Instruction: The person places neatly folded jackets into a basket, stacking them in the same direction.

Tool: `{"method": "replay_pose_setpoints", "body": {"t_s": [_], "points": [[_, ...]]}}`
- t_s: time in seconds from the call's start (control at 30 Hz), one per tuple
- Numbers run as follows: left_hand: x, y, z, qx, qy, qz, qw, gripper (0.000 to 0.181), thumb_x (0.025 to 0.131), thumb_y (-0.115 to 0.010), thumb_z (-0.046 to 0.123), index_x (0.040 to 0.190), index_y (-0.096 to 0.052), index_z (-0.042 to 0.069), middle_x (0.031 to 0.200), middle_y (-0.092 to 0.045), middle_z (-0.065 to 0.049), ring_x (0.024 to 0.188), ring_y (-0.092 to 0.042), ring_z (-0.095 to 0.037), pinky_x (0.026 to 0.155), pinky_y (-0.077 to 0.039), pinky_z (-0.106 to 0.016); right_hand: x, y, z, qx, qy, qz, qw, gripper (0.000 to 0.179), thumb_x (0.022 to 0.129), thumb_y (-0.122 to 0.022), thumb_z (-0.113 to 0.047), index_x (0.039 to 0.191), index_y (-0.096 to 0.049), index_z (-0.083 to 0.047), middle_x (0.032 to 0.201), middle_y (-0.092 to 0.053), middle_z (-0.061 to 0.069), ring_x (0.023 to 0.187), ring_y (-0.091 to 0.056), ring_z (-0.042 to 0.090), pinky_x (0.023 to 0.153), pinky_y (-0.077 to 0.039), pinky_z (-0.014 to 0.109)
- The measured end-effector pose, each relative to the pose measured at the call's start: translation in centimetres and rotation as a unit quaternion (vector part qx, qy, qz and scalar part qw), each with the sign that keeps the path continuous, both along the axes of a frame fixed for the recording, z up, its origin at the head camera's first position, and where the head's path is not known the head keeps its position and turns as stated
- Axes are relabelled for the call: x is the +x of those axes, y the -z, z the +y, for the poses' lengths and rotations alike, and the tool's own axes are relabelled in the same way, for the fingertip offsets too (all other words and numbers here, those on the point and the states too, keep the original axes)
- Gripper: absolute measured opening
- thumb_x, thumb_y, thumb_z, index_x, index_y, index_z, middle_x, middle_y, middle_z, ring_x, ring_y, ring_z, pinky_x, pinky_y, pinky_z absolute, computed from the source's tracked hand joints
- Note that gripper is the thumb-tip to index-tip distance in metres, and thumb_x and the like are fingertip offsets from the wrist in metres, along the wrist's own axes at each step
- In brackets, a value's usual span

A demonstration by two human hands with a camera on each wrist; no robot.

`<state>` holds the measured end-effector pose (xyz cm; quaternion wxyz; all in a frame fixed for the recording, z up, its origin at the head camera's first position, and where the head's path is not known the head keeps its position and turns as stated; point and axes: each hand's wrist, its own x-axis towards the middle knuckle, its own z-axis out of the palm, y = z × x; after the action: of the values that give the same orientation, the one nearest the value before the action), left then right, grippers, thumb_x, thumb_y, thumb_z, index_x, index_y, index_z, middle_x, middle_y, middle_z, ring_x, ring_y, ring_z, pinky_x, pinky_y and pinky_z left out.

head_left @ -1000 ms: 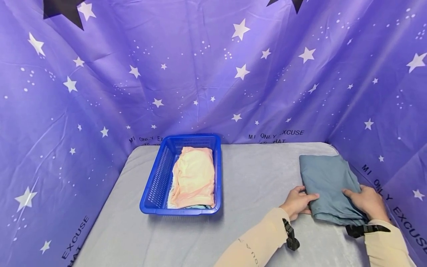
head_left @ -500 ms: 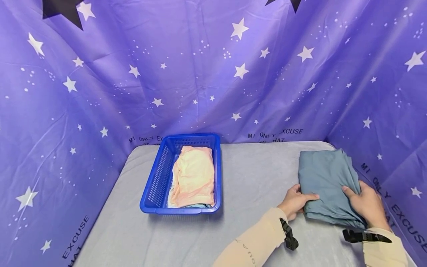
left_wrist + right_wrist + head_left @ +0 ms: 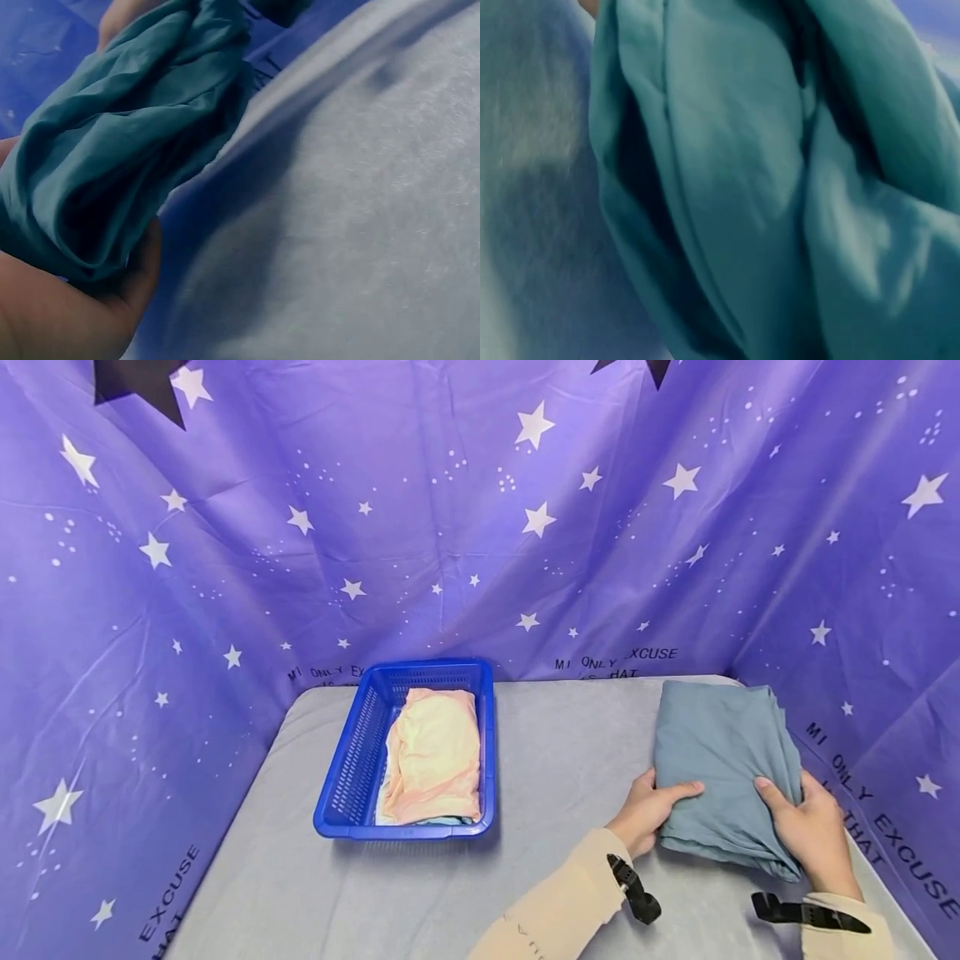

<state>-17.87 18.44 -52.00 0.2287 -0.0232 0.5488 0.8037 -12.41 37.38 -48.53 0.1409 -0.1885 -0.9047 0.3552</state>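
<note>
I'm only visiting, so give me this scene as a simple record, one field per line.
Left hand: grips the left edge of the folded blue-green cloth
Right hand: grips the cloth's right edge
Blue plastic basket: stands left of that cloth, apart from it
Basket contents: folded peach cloth on top, other fabric partly showing beneath
Surface: grey tabletop
Backdrop: purple star-print curtain

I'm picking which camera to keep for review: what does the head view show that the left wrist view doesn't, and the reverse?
Only the head view shows the blue basket with the peach cloth inside, and the flat top of the blue-green cloth.
Only the left wrist view shows the dark hollow between that cloth's folds.
Both show the blue-green cloth, the left hand gripping it, the grey surface and the purple curtain.
</note>
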Motion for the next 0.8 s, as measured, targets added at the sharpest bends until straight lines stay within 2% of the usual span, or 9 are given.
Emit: {"method": "replay_pose_setpoints", "body": {"t_s": [0.07, 0.13, 0.2, 0.27, 0.33, 0.4, 0.63, 0.8], "points": [[-0.1, -0.4, -0.6, 0.008, -0.001, 0.008, 0.9999, 0.039, 0.086, -0.082, 0.019, 0.121, -0.068, 0.028, 0.120, -0.068, 0.005, 0.109, -0.064, -0.016, 0.100, -0.052, -0.041, 0.1, -0.3, -0.4, -0.006, 0.001, 0.008, 1.0000, 0.057, 0.102, -0.059, -0.038, 0.140, -0.053, 0.004, 0.130, -0.059, 0.035, 0.096, -0.058, 0.017, 0.074, -0.038, 0.030], [-0.2, -0.8, -1.2, 0.015, -0.001, 0.015, 0.9998, 0.038, 0.086, -0.081, 0.018, 0.121, -0.069, 0.028, 0.120, -0.068, 0.006, 0.109, -0.064, -0.016, 0.100, -0.052, -0.039, 0.1, -0.6, -0.9, -0.014, 0.000, 0.019, 0.9997, 0.054, 0.101, -0.062, -0.038, 0.136, -0.057, 0.002, 0.125, -0.062, 0.031, 0.088, -0.050, -0.002, 0.071, -0.035, 0.023], [-0.4, -1.1, -2.0, 0.022, -0.002, 0.021, 0.9995, 0.036, 0.087, -0.080, 0.017, 0.120, -0.069, 0.027, 0.118, -0.069, 0.005, 0.107, -0.064, -0.016, 0.098, -0.052, -0.038, 0.1, -0.9, -1.5, -0.030, -0.004, 0.032, 0.9991, 0.050, 0.100, -0.064, -0.038, 0.131, -0.059, 0.000, 0.112, -0.070, 0.016, 0.084, -0.043, -0.013, 0.069, -0.036, 0.020], [-0.5, -1.4, -2.7, 0.026, -0.005, 0.024, 0.9994, 0.035, 0.086, -0.080, 0.016, 0.118, -0.070, 0.026, 0.117, -0.069, 0.005, 0.106, -0.065, -0.016, 0.096, -0.052, -0.037, 0.1, -1.2, -2.1, -0.048, -0.012, 0.044, 0.9978, 0.047, 0.099, -0.066, -0.037, 0.126, -0.060, 0.002, 0.096, -0.069, -0.006, 0.081, -0.044, -0.015, 0.067, -0.038, 0.017], [-0.7, -1.8, -3.4, 0.029, -0.008, 0.026, 0.9992, 0.033, 0.086, -0.080, 0.016, 0.116, -0.071, 0.025, 0.115, -0.070, 0.003, 0.104, -0.066, -0.017, 0.093, -0.054, -0.036, 0.0, -1.4, -2.6, -0.067, -0.024, 0.055, 0.9959, 0.046, 0.099, -0.067, -0.035, 0.124, -0.060, 0.004, 0.086, -0.060, -0.025, 0.078, -0.048, -0.014, 0.065, -0.040, 0.014], [-0.8, -2.2, -4.1, 0.029, -0.012, 0.028, 0.9991, 0.032, 0.085, -0.080, 0.015, 0.115, -0.072, 0.024, 0.114, -0.071, 0.002, 0.102, -0.066, -0.018, 0.091, -0.054, -0.035, -0.2, -1.6, -3.0, -0.082, -0.036, 0.065, 0.9938, 0.046, 0.099, -0.067, -0.033, 0.123, -0.059, 0.006, 0.082, -0.053, -0.036, 0.075, -0.052, -0.012, 0.063, -0.043, 0.012], [-1.0, -3.6, -6.8, 0.018, -0.020, 0.042, 0.9988, 0.037, 0.083, -0.080, 0.009, 0.117, -0.073, 0.021, 0.111, -0.073, 0.000, 0.101, -0.067, -0.019, 0.091, -0.055, -0.036, -0.9, -2.0, -4.8, -0.114, -0.064, 0.085, 0.9877, 0.045, 0.099, -0.068, -0.029, 0.124, -0.059, 0.007, 0.082, -0.058, -0.033, 0.073, -0.057, -0.009, 0.062, -0.048, 0.013], [-1.0, -4.2, -9.8, -0.011, -0.018, 0.058, 0.9981, 0.043, 0.084, -0.080, 0.011, 0.123, -0.071, 0.023, 0.116, -0.072, 0.000, 0.104, -0.067, -0.019, 0.094, -0.054, -0.038, -1.6, -2.1, -6.6, -0.144, -0.116, 0.074, 0.9799, 0.047, 0.101, -0.066, -0.029, 0.130, -0.057, 0.007, 0.089, -0.062, -0.031, 0.078, -0.062, -0.007, 0.065, -0.052, 0.015]]}}
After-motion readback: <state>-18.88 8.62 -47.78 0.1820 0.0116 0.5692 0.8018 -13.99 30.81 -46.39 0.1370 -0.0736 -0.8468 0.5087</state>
